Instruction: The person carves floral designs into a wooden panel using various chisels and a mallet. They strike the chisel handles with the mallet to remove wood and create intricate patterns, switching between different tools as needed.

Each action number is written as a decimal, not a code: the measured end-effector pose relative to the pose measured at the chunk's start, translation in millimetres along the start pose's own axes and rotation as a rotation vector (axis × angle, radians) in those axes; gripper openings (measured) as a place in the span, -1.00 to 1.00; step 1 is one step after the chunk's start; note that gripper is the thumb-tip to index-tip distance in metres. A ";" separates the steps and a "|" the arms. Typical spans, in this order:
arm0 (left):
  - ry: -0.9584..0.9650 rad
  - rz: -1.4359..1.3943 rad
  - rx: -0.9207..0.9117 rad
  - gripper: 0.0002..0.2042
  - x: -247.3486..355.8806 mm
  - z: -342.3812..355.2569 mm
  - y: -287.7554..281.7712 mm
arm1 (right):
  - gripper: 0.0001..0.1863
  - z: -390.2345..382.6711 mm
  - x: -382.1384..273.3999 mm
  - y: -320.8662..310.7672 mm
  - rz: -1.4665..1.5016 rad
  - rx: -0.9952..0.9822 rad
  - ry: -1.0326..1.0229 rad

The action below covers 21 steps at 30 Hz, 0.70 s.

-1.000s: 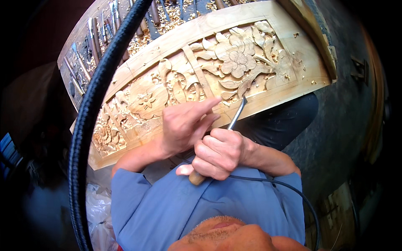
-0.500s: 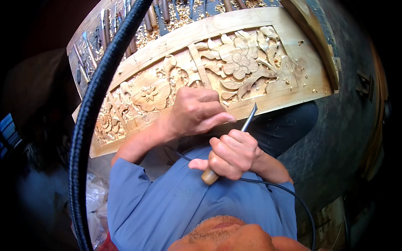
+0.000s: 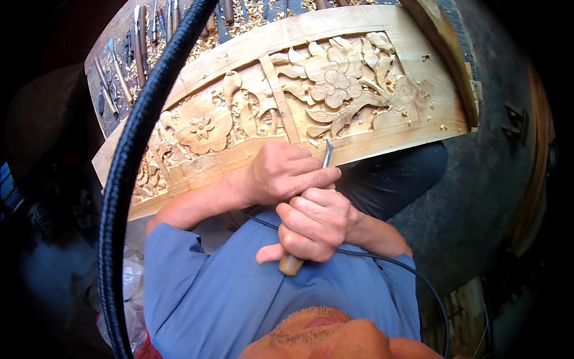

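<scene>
My right hand [image 3: 315,224] is wrapped round the wooden handle of a carving chisel [image 3: 291,264], its butt end pointing down toward my shirt. Just above it, my left hand [image 3: 290,173] is closed around the chisel's metal shank, most of which its fingers hide. The slim steel blade sticks out past the left fingers, its tip over the near border of a carved wooden panel [image 3: 371,146]. Whether the tip touches the wood I cannot tell. Raised flowers and leaves fill the panel's recessed sections, with loose shavings among them.
Several carving tools [image 3: 119,72] lie among wood shavings [image 3: 239,25] on the bench beyond the panel. A wooden bar [image 3: 445,45] lies across its right end. A thick braided black cable [image 3: 119,197] crosses the left side. A thinner black cable [image 3: 412,273] passes across my shirt.
The chisel has moved left and turned more upright, its blade now meeting my left hand, which has closed on the shank. The panel sits slightly further left and higher in the picture.
</scene>
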<state>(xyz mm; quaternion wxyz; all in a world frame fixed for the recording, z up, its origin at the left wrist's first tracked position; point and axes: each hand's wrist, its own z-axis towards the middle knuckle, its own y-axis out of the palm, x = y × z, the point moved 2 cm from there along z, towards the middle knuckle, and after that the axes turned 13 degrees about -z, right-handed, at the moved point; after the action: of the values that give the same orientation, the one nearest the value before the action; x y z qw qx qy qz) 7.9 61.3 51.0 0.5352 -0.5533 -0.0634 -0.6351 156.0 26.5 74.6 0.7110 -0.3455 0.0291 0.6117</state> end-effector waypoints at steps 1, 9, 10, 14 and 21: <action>-0.007 0.058 0.030 -0.77 2.7 -0.3 2.5 | -0.40 2.1 0.7 -3.1 -0.016 0.007 0.009; -0.064 0.296 0.091 -0.79 15.1 -6.2 3.1 | -0.54 2.5 -6.9 -19.1 -0.056 0.011 0.083; -0.064 0.313 0.099 -0.80 16.7 -6.2 3.6 | -0.55 1.3 -8.7 -22.9 -0.065 -0.002 0.086; -0.057 0.369 0.169 -0.81 18.7 -7.8 -0.3 | -0.59 -7.2 -10.0 -45.4 -0.138 -0.049 0.185; -0.094 0.366 0.244 -0.77 17.5 -13.9 8.5 | -0.52 -40.3 -11.9 -56.3 -0.202 -0.070 0.356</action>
<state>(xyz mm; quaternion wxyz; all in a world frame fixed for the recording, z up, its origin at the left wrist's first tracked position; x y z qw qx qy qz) 8.7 37.7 54.9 0.7010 -0.5155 -0.0633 -0.4888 218.6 -5.5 75.2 0.7400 -0.4737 0.0984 0.4672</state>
